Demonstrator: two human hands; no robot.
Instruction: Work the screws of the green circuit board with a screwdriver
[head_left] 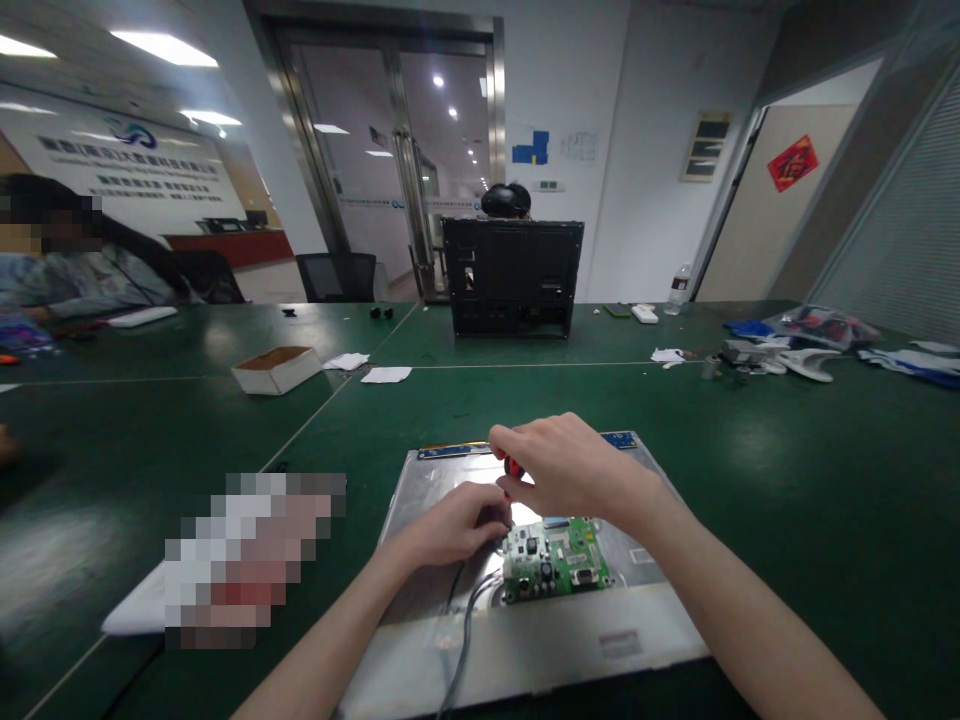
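A metal display panel (420, 660) lies flat before me, its back facing up. Mounted on it is a green circuit board (559, 560), with grey cables (466, 640) running from its left side toward me. My right hand (566, 465) is closed around the red and black handle of a screwdriver (513, 467), held roughly upright above the board's far left corner. Right below it, my left hand (469, 525) has its fingers pinched together at that corner. Whatever sits between those fingertips is hidden. A blue strip board (454, 452) runs along the panel's far edge.
Beyond the panel stands a black monitor housing (514, 280), with a person's head behind it. An open white box (277, 370) and papers (386, 375) lie to its left. On the right are a bottle (678, 290) and loose parts (772, 355). Another person sits far left.
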